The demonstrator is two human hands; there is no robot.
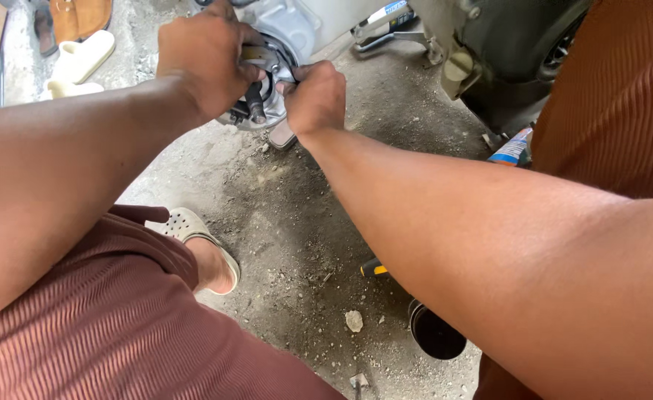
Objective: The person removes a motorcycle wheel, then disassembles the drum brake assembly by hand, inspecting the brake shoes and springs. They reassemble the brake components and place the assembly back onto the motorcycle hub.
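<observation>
The left hand (206, 55) is covering the upper left of the round metal engine part (267, 81), at about 10 o'clock. The right hand (315, 96) is hiding its 4 o'clock edge, so what each is gripping cannot be determined. The right forearm is concealing most of the yellow-handled tool (373, 268) and part of the black cup (436, 335). The top edge is cutting off the scooter body (504, 52) at 1 o'clock.

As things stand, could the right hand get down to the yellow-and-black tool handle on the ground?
Probably yes. The tool handle lies on bare concrete just under the right forearm, nothing on top of it. But the right hand is busy gripping a part at the metal hub and must let go first.
</observation>
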